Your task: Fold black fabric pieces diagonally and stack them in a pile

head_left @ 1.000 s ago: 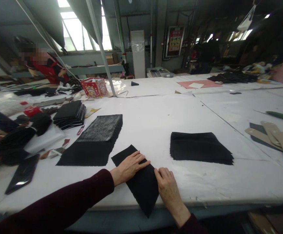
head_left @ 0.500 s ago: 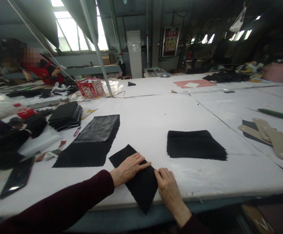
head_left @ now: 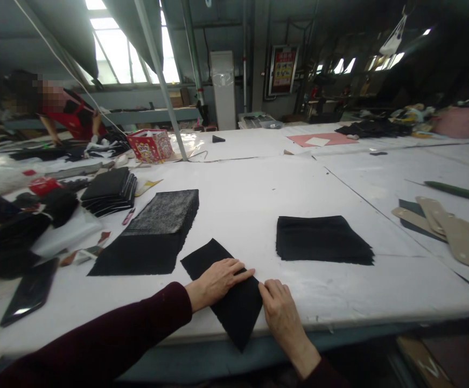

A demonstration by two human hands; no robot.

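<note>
A folded-looking black fabric piece (head_left: 237,307) lies at a slant near the table's front edge, one corner hanging over it. My left hand (head_left: 219,280) rests flat on its upper edge, fingers stretched out to the right. At the right-hand corner, my right hand (head_left: 277,304) pinches the fabric between thumb and curled fingers. To the left sits a stack of black fabric pieces (head_left: 137,256), its far half showing a grey speckled side (head_left: 159,213). Another stack of black fabric (head_left: 323,240) lies to the right, apart from my hands.
Beige strips (head_left: 460,231) lie at the right. Along the left are a dark phone-like slab (head_left: 30,293), a pile of black pieces (head_left: 109,188) and a red patterned box (head_left: 150,146) beside a slanting pole (head_left: 161,81). A co-worker (head_left: 70,113) bends over the far left.
My left hand has slid slightly to the right along the fabric's edge. My right hand keeps its pinch, shifted a little right. The co-worker's arms have lowered toward the table.
</note>
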